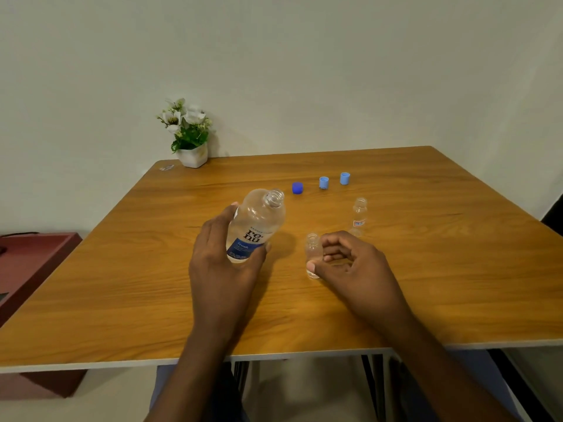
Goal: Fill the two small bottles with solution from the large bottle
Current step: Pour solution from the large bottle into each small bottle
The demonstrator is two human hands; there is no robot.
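My left hand (224,263) grips the large clear bottle (257,223) around its blue label; the bottle is uncapped and leans to the right, its open mouth toward the far side. My right hand (350,263) holds a small clear bottle (313,254) upright on the wooden table (122,284), thumb and fingers around its lower half; its mouth is open. The second small bottle (359,216), with a red-and-white label, stands uncapped farther back on the right, untouched.
Three caps lie in a row behind the bottles: a dark blue cap (297,187) and two light blue caps (323,182) (345,178). A potted white flower (189,135) stands at the table's far left corner. A reddish box (33,263) sits left of the table.
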